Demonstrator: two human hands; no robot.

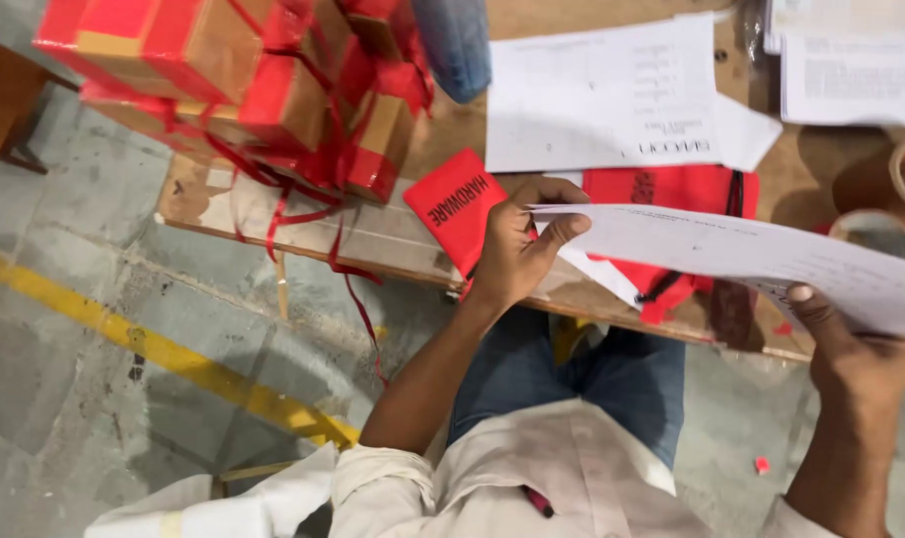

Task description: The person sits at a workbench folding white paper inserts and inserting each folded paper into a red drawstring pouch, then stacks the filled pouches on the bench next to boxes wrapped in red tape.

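Left hand: the left hand (517, 249) is closed in a pinch on the near-left corner of the white sheet (752, 259), thumb on top, fingers curled beneath, and a red pouch (459, 204) looks tucked behind the same fingers

Right hand: the right hand (846, 344) grips the sheet's lower edge from below, thumb pressed on the paper, fingers hidden behind it, so how far they curl I cannot tell

Sheet: held in the air between both hands, above the counter's (213, 204) near edge; its long axis runs left to right, rising slightly toward the left hand

Which hand is nearer: both are on it, left at the corner, right further along the bottom edge

Under the sheet: a flat red bag (672, 189) lies on the counter, partly covered by the paper

Behind: more white papers (612, 95) are spread on the counter beyond the sheet, well apart from the hands

Left side: a stack of red and brown wrapped boxes (243, 80) with loose red ribbons trailing over the counter's edge, near the left hand but not touching

Right side: a roll of tape (876, 234) peeks just beyond the sheet's top edge

Open room: the grey floor (84, 379) with its yellow line lies free to the left and below; the person's lap sits right under the sheet
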